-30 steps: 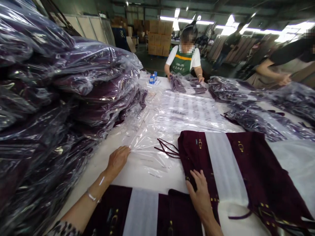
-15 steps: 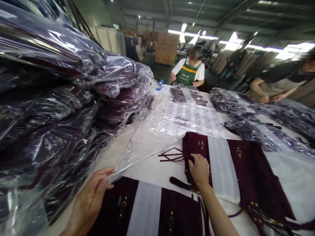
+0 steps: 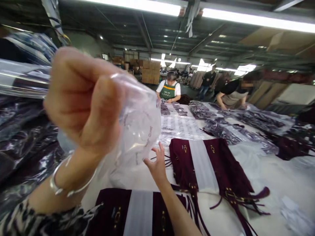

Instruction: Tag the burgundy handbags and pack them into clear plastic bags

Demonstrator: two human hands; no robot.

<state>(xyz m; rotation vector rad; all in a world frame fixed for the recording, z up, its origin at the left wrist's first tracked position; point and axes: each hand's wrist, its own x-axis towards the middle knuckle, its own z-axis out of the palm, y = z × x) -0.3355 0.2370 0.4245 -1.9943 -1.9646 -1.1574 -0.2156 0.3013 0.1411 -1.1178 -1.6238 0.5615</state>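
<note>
Raised close to the camera, my left hand (image 3: 85, 101) is closed in a fist on a clear plastic bag (image 3: 141, 127) with small dark printing. The bag hangs down from it towards the table. My right hand (image 3: 157, 164) is beside the bag's lower right edge, thumb and fingers spread; whether it touches the film I cannot tell. To its right lies a dark maroon bag with gold buckles (image 3: 177, 157) and a pale band across its middle. A second maroon bag (image 3: 108, 209) of the same kind lies nearest me, partly behind my right forearm.
Plastic-wrapped maroon bags (image 3: 19, 137) are piled high at the left. More wrapped bags (image 3: 219, 131) lie along the right and far side of the white table (image 3: 211, 209). Flat clear bags (image 3: 174, 126) lie beyond my hands. Two people work across the table.
My left hand has risen high towards the camera, lifting the plastic bag from the table. My right hand has left the far maroon bag and moved left, its fingers spreading.
</note>
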